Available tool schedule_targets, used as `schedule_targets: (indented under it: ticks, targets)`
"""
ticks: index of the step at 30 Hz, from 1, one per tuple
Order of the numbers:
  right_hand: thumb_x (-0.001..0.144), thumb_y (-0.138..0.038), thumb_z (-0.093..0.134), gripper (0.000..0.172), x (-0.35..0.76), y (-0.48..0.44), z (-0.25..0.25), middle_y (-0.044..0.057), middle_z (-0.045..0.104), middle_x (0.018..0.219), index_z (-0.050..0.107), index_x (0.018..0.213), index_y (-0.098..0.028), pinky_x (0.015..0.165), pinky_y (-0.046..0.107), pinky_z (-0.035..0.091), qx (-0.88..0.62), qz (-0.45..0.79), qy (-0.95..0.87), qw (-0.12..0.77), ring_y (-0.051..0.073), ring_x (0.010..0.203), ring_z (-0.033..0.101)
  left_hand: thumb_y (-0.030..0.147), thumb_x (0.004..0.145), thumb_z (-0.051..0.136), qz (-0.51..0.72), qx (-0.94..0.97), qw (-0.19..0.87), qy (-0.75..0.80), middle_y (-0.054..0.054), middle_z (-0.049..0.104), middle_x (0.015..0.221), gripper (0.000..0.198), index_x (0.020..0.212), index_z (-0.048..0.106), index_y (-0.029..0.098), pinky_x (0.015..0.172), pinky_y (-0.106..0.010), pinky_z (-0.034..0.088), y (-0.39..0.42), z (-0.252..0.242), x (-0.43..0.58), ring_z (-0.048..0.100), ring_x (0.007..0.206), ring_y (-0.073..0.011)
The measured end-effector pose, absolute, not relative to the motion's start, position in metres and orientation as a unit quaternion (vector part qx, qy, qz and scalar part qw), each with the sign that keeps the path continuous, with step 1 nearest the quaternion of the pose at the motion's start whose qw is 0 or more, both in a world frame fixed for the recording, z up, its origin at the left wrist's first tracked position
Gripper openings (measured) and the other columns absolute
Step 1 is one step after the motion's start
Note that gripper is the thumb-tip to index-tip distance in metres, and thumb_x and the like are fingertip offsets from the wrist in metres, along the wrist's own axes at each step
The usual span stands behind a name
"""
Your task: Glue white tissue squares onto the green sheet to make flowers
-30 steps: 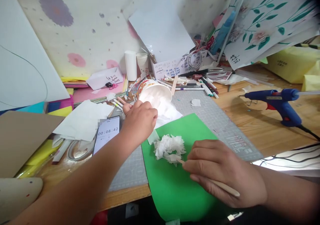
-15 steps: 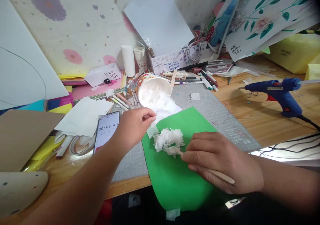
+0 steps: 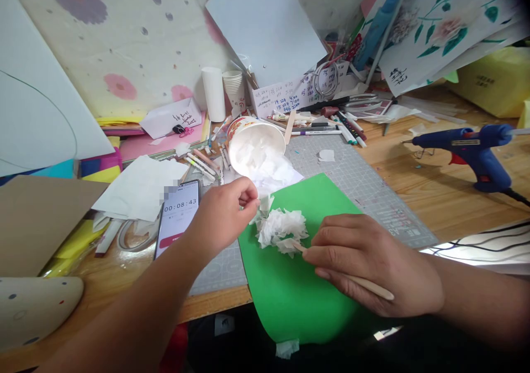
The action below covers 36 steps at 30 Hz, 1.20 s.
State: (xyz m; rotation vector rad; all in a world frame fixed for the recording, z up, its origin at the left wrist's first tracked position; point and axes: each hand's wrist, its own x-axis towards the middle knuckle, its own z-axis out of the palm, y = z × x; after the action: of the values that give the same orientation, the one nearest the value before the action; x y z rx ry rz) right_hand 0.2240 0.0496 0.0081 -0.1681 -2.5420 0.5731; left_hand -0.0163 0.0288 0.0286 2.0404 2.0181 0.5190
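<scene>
My left hand [image 3: 227,213] is closed in a pinch on a small piece of white tissue paper [image 3: 265,203], beside the mouth of a tipped paper tub [image 3: 235,160]. Loose tissue pieces [image 3: 275,166] spill out of the tub. A wooden stick [image 3: 372,288] runs through the closed fingers of my right hand [image 3: 368,257]. Its pointed tip meets the lower edge of a ruffled cluster of white tissue [image 3: 284,226]. That cluster sits on a green sheet [image 3: 310,301], which hangs over the table's front edge.
Under the green sheet lies a grey cutting mat [image 3: 372,196]. A phone [image 3: 176,213] showing a timer rests left of my left hand. To the right stands a blue glue gun [image 3: 467,146] with its cord. Markers [image 3: 351,127] and paper cups [image 3: 214,94] line the back.
The view has shifted slightly. My left hand keeps its pinch by the tub, and the tissue at its fingertips stands out more. My right hand and stick stay at the cluster.
</scene>
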Motion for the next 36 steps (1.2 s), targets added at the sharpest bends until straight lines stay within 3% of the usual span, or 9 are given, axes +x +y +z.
schedule_targets:
  ticks: [6, 10, 16, 22, 29, 36]
  targets:
    - [0.089, -0.014, 0.048, 0.018, 0.225, 0.048, 0.008, 0.009, 0.065, 0.078, 0.064, 0.097, -0.010, 0.061, 0.031, 0.041, -0.067, 0.211, -0.939, 0.263, 0.017, 0.070, 0.054, 0.027, 0.079, 0.059, 0.134, 0.734, 0.095, 0.659, -0.001, 0.064, 0.082, 0.010, 0.072, 0.063, 0.021, 0.072, -0.031, 0.042, 0.027, 0.028, -0.013, 0.058, 0.079, -0.0180]
    - [0.088, -0.014, 0.050, 0.017, 0.226, 0.048, 0.006, 0.009, 0.064, 0.077, 0.064, 0.096, -0.009, 0.061, 0.032, 0.041, -0.061, 0.212, -0.939, 0.263, 0.017, 0.070, 0.054, 0.033, 0.080, 0.056, 0.130, 0.727, 0.091, 0.668, -0.001, 0.064, 0.079, 0.019, 0.068, 0.067, 0.022, 0.073, -0.033, 0.042, 0.031, 0.022, -0.008, 0.058, 0.078, -0.0189]
    - [0.089, -0.014, 0.048, 0.018, 0.225, 0.048, 0.007, 0.009, 0.064, 0.077, 0.064, 0.096, -0.008, 0.061, 0.032, 0.042, -0.059, 0.207, -0.940, 0.264, 0.018, 0.070, 0.054, 0.019, 0.072, 0.059, 0.150, 0.718, 0.065, 0.676, 0.000, 0.064, 0.079, 0.010, 0.066, 0.065, 0.021, 0.072, -0.031, 0.042, 0.038, 0.012, -0.010, 0.058, 0.075, -0.0168]
    - [0.089, -0.015, 0.049, 0.018, 0.228, 0.047, 0.007, 0.009, 0.065, 0.078, 0.064, 0.096, -0.009, 0.061, 0.032, 0.042, -0.060, 0.198, -0.943, 0.262, 0.018, 0.071, 0.055, 0.014, 0.077, 0.058, 0.234, 0.749, -0.015, 0.620, 0.000, 0.064, 0.084, 0.010, 0.073, 0.066, 0.020, 0.074, -0.032, 0.041, 0.017, 0.027, -0.006, 0.059, 0.081, -0.0170]
    - [0.088, -0.015, 0.050, 0.016, 0.227, 0.048, 0.007, 0.009, 0.065, 0.078, 0.064, 0.096, -0.009, 0.061, 0.033, 0.043, -0.055, 0.186, -0.943, 0.270, 0.018, 0.071, 0.055, 0.012, 0.086, 0.055, 0.230, 0.825, -0.037, 0.515, 0.002, 0.070, 0.091, 0.014, 0.080, 0.065, 0.020, 0.078, -0.037, 0.038, -0.016, 0.012, 0.012, 0.060, 0.086, -0.0180]
    - [0.086, -0.010, 0.049, 0.016, 0.233, 0.048, 0.014, 0.008, 0.064, 0.074, 0.061, 0.097, -0.010, 0.062, 0.031, 0.045, -0.065, 0.252, -0.910, 0.324, 0.017, 0.069, 0.058, 0.009, 0.084, 0.057, 0.219, 0.832, -0.083, 0.504, 0.002, 0.072, 0.094, 0.014, 0.080, 0.064, 0.019, 0.085, -0.043, 0.036, -0.020, 0.006, 0.013, 0.063, 0.091, -0.0206]
